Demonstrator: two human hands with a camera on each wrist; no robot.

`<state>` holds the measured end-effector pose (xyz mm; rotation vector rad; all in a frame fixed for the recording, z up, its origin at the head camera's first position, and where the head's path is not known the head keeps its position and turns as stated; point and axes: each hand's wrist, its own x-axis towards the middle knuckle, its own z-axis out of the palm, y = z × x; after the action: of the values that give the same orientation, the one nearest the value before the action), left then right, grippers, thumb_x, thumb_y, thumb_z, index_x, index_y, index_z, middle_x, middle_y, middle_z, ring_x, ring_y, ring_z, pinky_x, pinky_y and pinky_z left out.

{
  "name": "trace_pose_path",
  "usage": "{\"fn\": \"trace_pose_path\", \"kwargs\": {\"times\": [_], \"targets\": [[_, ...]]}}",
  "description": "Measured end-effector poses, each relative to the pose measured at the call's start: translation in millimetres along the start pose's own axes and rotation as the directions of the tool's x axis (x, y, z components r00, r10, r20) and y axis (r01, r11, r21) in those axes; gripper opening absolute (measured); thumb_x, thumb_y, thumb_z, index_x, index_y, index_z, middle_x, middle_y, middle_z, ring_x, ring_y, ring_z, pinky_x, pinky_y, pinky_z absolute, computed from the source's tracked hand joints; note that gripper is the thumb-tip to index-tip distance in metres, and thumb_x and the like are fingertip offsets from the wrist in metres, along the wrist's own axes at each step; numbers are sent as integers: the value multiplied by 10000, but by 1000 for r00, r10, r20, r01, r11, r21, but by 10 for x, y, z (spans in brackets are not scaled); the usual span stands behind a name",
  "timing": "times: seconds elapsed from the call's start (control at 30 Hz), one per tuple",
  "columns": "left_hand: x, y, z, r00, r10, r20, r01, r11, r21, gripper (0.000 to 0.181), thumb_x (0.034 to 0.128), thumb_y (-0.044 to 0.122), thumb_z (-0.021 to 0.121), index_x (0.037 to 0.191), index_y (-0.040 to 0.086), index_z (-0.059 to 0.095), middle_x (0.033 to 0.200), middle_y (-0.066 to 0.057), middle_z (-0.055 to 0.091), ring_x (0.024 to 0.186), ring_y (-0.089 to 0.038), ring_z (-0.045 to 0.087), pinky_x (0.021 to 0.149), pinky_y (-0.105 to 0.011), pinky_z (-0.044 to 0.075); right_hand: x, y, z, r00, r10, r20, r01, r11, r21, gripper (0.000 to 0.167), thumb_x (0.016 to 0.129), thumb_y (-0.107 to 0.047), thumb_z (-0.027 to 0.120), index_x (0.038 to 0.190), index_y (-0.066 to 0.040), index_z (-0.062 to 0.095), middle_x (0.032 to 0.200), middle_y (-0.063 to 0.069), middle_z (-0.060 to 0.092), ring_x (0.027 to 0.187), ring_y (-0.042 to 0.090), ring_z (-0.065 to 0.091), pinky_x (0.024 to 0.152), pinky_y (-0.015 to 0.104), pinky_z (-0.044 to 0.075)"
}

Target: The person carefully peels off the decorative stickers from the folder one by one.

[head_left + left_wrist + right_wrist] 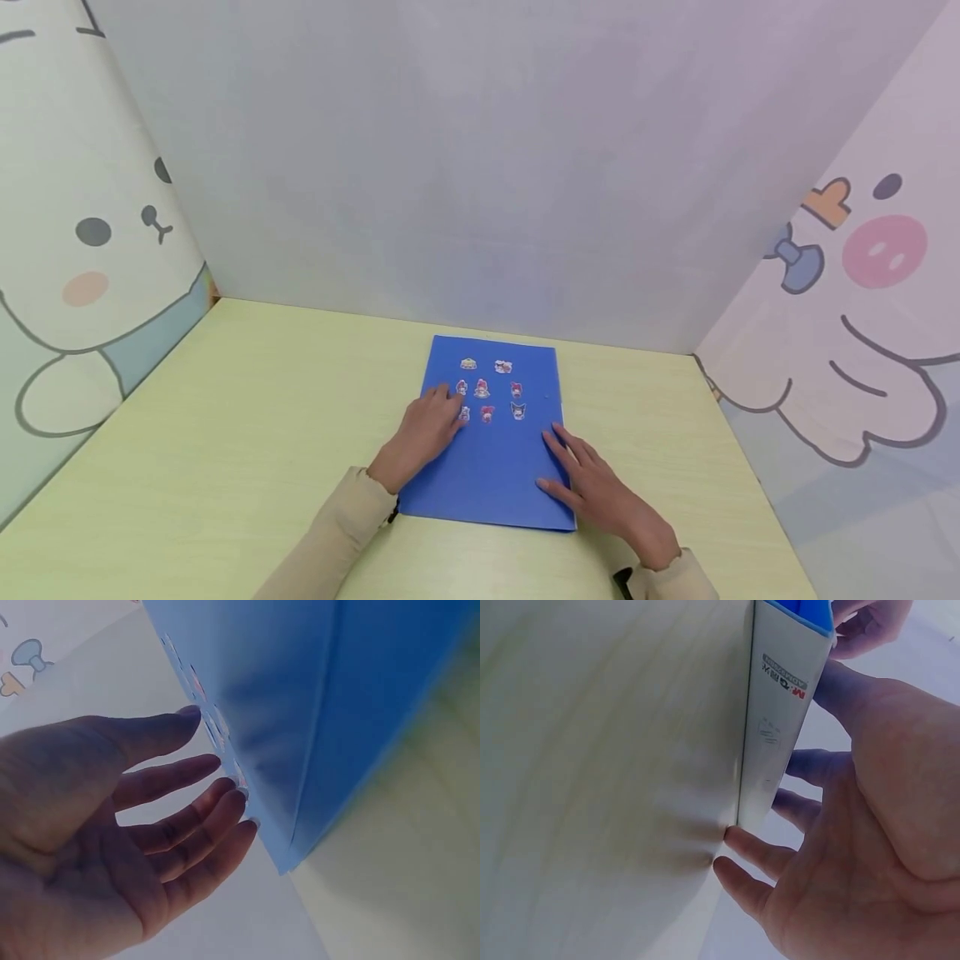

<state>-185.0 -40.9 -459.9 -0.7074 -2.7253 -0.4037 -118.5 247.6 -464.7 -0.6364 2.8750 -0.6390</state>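
A blue folder (pixel 495 475) lies flat, with several small cartoon stickers (pixel 482 388) on its upper half. The left hand (pixel 426 427) rests on its left side, fingertips beside the leftmost stickers; the left wrist view shows this hand (pixel 120 825) with fingers loosely bent at the folder's (pixel 285 690) cover. On the right, the other hand (pixel 600 492) has its fingers spread, thumb and some fingertips on the cover's right edge. The right wrist view shows the folder's white printed spine (pixel 780 697), with two fingertips of the right hand (pixel 855 847) down at the table beside it.
The pale yellow wooden table (pixel 262 417) extends around the folder. A plain grey panel (pixel 465 167) stands behind it, and panels with cartoon figures stand at the left (pixel 75 183) and right (pixel 862 333).
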Motion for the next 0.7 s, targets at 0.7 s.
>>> {"fn": "trace_pose_path", "kwargs": {"times": [0.7], "targets": [[161, -23, 59, 996, -41, 85, 49, 995, -93, 343, 916, 98, 773, 1198, -67, 669, 1028, -187, 665, 913, -297, 631, 800, -430, 574, 23, -10, -5, 1000, 13, 1, -13, 1000, 10, 720, 1034, -434, 596, 1595, -55, 349, 1655, 206, 263, 1486, 457, 291, 1135, 652, 309]]}}
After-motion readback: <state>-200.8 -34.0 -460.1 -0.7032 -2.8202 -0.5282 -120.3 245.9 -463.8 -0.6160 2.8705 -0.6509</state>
